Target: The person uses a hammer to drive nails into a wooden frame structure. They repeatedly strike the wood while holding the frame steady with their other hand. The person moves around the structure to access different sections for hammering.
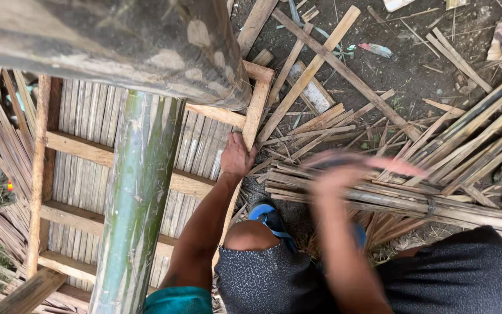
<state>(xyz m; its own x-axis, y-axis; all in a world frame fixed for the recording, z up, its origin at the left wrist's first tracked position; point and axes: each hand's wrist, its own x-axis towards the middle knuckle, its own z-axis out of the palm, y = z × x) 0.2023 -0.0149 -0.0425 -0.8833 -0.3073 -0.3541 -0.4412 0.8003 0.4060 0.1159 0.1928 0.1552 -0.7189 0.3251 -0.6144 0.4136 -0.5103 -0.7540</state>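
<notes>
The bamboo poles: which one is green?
The thick upright pole left of the person's left hand is green and glossy. The split strips in the bundle on the ground are dry and tan.

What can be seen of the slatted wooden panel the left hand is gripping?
The slatted panel lies flat on the ground: pale wooden rails frame thin bamboo-like slats laid side by side, with crossbars across them. The left hand grips its right rail. A green bamboo pole and a thick mottled post hide parts of it. Loose bamboo strips lie beside it.
</notes>
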